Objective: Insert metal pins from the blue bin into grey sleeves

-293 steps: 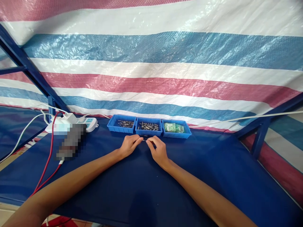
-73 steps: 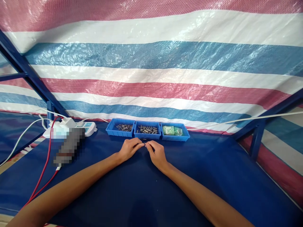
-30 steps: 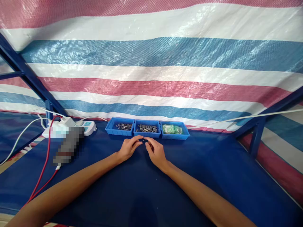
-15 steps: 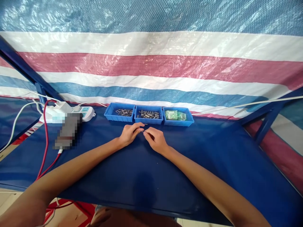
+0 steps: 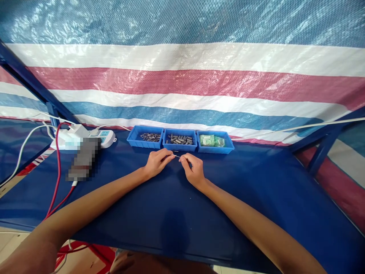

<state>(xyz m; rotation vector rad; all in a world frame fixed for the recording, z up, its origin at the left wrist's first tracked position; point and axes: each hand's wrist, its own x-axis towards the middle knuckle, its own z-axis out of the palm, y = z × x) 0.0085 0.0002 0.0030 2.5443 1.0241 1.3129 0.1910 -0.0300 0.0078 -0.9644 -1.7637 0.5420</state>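
Note:
My left hand and my right hand rest on the dark blue table cover, fingertips pinched and facing each other. A thin metal pin spans the small gap between them; the left fingers grip one end and the right fingers pinch close to the other. Just behind the hands stand three small blue trays: the left tray holds thin metal pins, the middle tray holds several small grey cylinders, the right tray holds green and clear pieces.
A white power strip with white and red cables lies at the far left, beside a blurred dark object. A striped tarpaulin hangs behind the table. Blue frame bars stand at both sides.
The camera has tipped down, so the trays and hands sit higher in view. My hands parted briefly, then pinched together again on the thin pin; the right hand has moved slightly right.

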